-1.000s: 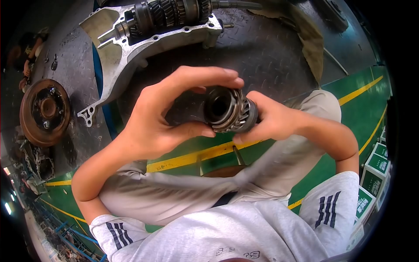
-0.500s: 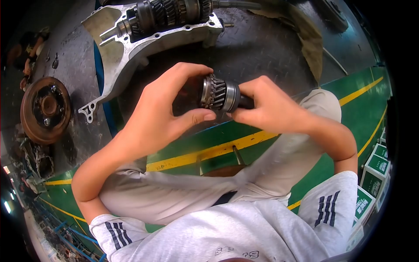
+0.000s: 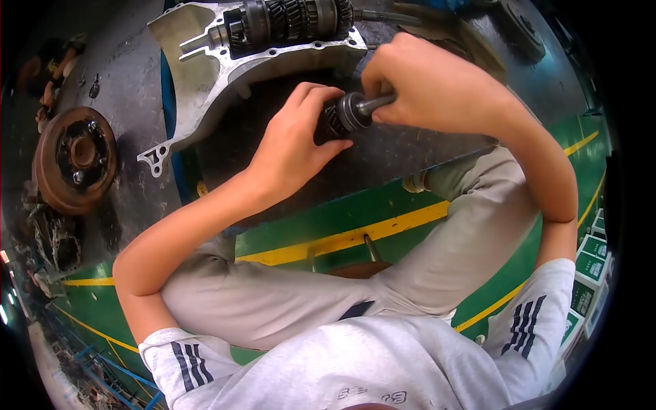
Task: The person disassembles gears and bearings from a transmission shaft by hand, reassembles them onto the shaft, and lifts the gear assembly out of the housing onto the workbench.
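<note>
Gear shaft (image 3: 353, 111), one, held in the air over the near part of the bench (image 3: 410, 147), on the near side of the housing; toothed end to the left, slim end to the right. Hands, two, both on it: left hand (image 3: 290, 133) wrapped about the toothed end, fingers above and thumb below; right hand (image 3: 424, 82) closed on the slim end. Housing (image 3: 283, 63), one, pale metal, open side up, on the bench beyond the hands. Gear set (image 3: 294, 20), one, lying in the housing; its gears number several, though the top edge of the view cuts them off and an exact count cannot be given. Drum (image 3: 75, 154), one, rusty, round, left of the housing and apart from it. Cloth (image 3: 471, 44), one, brownish, beyond the right hand. Stool (image 3: 355, 270), one, partly seen between two trousered legs (image 3: 273, 301). Boxes (image 3: 593, 263), several, green and white, on the floor at far right.
</note>
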Action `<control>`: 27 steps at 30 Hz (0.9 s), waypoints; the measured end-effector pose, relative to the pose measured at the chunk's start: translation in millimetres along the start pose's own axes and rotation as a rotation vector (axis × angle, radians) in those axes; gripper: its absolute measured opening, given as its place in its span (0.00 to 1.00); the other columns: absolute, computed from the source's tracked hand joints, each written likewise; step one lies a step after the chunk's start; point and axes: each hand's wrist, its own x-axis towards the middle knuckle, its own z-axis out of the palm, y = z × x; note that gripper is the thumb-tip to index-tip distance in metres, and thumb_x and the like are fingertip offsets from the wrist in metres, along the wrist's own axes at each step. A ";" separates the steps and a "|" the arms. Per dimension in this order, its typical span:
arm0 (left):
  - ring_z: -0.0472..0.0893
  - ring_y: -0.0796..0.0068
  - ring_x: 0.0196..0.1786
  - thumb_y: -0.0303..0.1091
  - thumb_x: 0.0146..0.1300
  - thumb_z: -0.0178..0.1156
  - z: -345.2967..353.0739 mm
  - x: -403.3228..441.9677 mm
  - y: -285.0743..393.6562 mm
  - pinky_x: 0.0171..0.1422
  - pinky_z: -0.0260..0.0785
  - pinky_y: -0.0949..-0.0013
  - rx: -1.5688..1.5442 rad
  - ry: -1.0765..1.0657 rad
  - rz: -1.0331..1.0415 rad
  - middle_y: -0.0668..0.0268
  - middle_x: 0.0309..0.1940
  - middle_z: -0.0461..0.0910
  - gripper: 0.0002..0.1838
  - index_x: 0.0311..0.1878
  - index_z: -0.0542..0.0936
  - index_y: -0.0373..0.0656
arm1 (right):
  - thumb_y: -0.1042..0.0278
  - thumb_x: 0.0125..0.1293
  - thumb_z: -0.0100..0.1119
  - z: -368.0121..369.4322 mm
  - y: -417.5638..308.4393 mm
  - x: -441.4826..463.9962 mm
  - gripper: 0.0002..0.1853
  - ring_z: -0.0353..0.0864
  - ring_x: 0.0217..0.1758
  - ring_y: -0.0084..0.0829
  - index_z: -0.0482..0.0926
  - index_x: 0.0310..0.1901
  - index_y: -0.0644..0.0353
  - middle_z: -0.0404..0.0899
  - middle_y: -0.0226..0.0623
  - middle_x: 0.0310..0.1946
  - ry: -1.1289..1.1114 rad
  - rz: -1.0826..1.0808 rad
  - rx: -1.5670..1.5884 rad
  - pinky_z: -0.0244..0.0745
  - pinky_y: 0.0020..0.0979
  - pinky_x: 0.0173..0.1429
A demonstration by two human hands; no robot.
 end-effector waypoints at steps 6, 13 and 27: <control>0.75 0.46 0.62 0.21 0.46 0.79 5.0 -15.4 -1.5 0.64 0.73 0.54 -0.011 0.035 -0.144 0.54 0.53 0.82 0.34 0.59 0.78 0.37 | 0.71 0.54 0.73 -22.3 -36.4 18.7 0.12 0.86 0.47 0.47 0.88 0.40 0.66 0.86 0.48 0.37 -0.163 -0.076 -0.239 0.81 0.40 0.54; 0.78 0.48 0.62 0.20 0.46 0.79 2.3 -26.1 -9.5 0.63 0.74 0.58 -0.012 -0.004 -0.172 0.52 0.56 0.80 0.35 0.60 0.78 0.37 | 0.73 0.58 0.73 -7.1 -19.3 22.8 0.09 0.85 0.37 0.48 0.85 0.38 0.67 0.83 0.50 0.35 0.024 -0.474 -0.076 0.79 0.37 0.39; 0.82 0.51 0.56 0.23 0.53 0.77 -20.7 -19.7 -13.7 0.62 0.74 0.59 -0.170 -0.164 -0.194 0.53 0.53 0.83 0.30 0.61 0.79 0.37 | 0.71 0.60 0.67 -4.9 -6.1 1.3 0.08 0.86 0.36 0.45 0.82 0.34 0.68 0.82 0.46 0.32 0.328 -0.733 -0.359 0.79 0.39 0.36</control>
